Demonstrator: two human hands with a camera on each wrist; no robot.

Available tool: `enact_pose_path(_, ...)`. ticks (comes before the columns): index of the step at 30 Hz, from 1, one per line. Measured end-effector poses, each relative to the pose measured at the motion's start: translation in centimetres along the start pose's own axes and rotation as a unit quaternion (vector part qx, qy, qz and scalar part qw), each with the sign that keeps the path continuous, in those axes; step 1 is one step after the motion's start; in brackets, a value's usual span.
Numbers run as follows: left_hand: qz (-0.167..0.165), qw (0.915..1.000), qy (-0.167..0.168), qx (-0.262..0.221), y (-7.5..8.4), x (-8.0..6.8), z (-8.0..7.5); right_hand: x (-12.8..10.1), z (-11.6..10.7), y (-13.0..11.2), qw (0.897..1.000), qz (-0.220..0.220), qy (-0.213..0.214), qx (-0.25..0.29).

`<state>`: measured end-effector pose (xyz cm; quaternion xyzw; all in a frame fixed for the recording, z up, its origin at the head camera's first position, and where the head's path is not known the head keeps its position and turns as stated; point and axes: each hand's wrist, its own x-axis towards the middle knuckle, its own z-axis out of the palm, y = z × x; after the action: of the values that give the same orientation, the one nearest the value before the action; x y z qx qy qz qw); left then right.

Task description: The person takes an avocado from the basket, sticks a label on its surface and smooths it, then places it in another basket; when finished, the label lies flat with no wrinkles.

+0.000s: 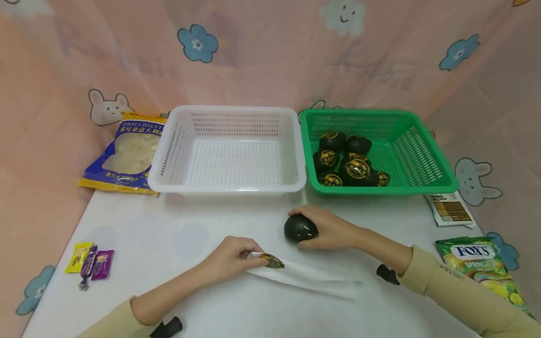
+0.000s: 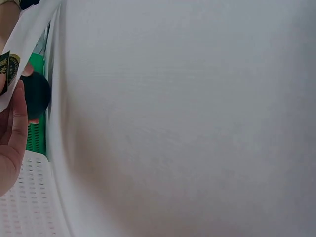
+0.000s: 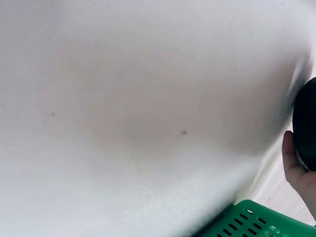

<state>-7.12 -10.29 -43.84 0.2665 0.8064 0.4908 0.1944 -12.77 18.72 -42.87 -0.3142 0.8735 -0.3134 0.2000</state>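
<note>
Near the middle of the table in the head view, my left hand pinches one end of a strip of white sticker backing paper. A black-and-gold sticker shows on the strip beside the thumb. My right hand grips a glossy, dark round fruit, with fingers and thumb around its right side; no sticker shows on its visible face. In the left wrist view the fruit appears just beyond the strip. The right wrist view catches only part of the fruit and hand.
Behind the hands stand a white basket and a green basket holding several dark fruits with black-and-gold stickers. A pasta bag lies at the left, small candies before it. On the right lie a FOX'S bag and a white-and-brown packet.
</note>
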Motion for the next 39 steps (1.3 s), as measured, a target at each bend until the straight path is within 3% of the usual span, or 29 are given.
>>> enact_pose_path(6,-0.008,0.9996,0.024,-0.012,0.2,0.4,0.3,0.4,0.6,0.0,0.999,-0.032,0.018,0.013)
enact_pose_path(9,-0.004,0.9994,0.030,-0.018,0.2,0.6,0.5,0.8,1.2,0.0,0.999,-0.048,0.007,0.018)
enact_pose_path(15,-0.014,0.9989,0.043,-0.012,0.3,0.8,0.5,0.9,1.2,-0.2,0.999,-0.039,-0.001,0.021)
enact_pose_path(19,-0.006,0.9984,0.056,-0.002,0.4,1.1,0.3,0.7,0.9,-0.6,0.996,-0.058,0.028,0.057)
enact_pose_path(26,0.014,0.9969,0.074,0.024,0.6,1.8,0.4,0.3,0.9,-1.8,0.981,-0.129,0.099,0.108)
enact_pose_path(34,0.023,0.9970,0.070,0.025,0.7,1.8,0.7,0.1,1.1,-2.2,0.968,-0.176,0.160,0.082)
enact_pose_path(37,0.030,0.9976,0.062,0.008,0.7,1.7,0.8,-0.1,1.0,-2.2,0.967,-0.173,0.174,0.072)
enact_pose_path(39,0.036,0.9977,0.057,0.001,0.7,1.6,0.9,-0.2,0.6,-2.2,0.967,-0.142,0.190,0.091)
